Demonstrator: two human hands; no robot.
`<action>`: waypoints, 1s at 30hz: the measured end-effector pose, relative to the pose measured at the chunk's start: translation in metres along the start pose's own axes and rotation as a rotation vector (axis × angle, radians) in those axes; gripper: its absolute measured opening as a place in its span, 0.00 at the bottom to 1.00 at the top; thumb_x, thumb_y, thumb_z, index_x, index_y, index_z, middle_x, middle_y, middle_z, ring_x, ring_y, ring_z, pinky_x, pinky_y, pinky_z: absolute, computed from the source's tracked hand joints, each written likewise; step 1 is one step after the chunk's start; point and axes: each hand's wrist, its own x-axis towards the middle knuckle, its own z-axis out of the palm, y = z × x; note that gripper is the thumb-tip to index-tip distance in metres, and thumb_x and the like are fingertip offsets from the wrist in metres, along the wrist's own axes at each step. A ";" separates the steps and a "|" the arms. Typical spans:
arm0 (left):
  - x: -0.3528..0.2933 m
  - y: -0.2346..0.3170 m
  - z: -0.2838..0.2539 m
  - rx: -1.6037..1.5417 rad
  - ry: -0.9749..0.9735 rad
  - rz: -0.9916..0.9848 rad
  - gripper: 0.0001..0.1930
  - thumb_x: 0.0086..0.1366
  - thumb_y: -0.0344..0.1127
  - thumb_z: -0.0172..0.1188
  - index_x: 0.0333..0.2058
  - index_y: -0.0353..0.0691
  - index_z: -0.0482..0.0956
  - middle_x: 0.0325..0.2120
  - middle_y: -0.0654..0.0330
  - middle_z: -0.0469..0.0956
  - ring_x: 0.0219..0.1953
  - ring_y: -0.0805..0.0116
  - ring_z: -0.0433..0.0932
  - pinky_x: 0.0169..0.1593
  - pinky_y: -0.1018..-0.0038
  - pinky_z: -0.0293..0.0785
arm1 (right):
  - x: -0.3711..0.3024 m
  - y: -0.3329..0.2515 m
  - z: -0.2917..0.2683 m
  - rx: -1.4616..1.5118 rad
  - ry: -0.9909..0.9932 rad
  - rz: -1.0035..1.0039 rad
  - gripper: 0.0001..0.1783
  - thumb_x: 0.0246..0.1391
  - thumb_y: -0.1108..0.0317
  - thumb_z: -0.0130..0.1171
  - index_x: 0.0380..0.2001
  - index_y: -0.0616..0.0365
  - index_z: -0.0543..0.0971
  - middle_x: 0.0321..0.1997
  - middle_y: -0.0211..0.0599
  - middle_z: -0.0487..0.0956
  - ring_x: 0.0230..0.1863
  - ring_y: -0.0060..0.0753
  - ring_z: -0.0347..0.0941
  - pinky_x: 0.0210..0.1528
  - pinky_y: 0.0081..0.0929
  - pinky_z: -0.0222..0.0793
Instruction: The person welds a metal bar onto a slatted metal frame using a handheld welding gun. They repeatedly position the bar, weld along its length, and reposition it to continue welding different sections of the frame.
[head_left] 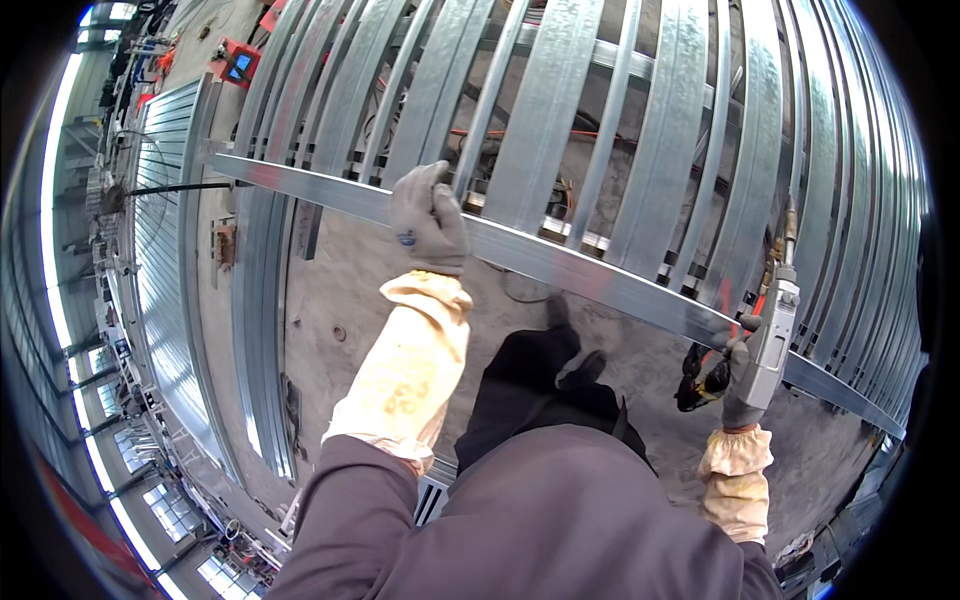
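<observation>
A long galvanized metal rail point(600, 278) runs across in front of me, with several flat metal slats point(550, 110) reaching away from it. My left hand point(430, 220), in a grey glove, lies over the rail with its fingers curled in. What those fingers hold, if anything, is hidden. In my right hand point(740, 375), also gloved, is a silver-grey handheld welding gun point(772, 345). The gun's narrow nozzle point(791, 225) points away from me over the slats at the right. Pale protective sleeves cover both my forearms.
Beside the gun hangs a black and yellow bundle point(703, 380). Long metal profiles point(260, 320) and a ribbed metal panel point(165, 250) lie to the left. A red box with a blue screen point(238, 65) stands at the far left. My shoes point(585, 370) are on the concrete floor point(345, 290).
</observation>
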 end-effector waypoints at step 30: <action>0.048 -0.114 -0.102 -0.015 -0.264 0.097 0.13 0.73 0.38 0.47 0.45 0.38 0.77 0.43 0.54 0.82 0.49 0.51 0.79 0.60 0.52 0.72 | -0.044 -0.085 0.104 -0.107 0.348 0.073 0.24 0.69 0.60 0.53 0.57 0.71 0.69 0.34 0.37 0.76 0.34 0.30 0.74 0.42 0.27 0.75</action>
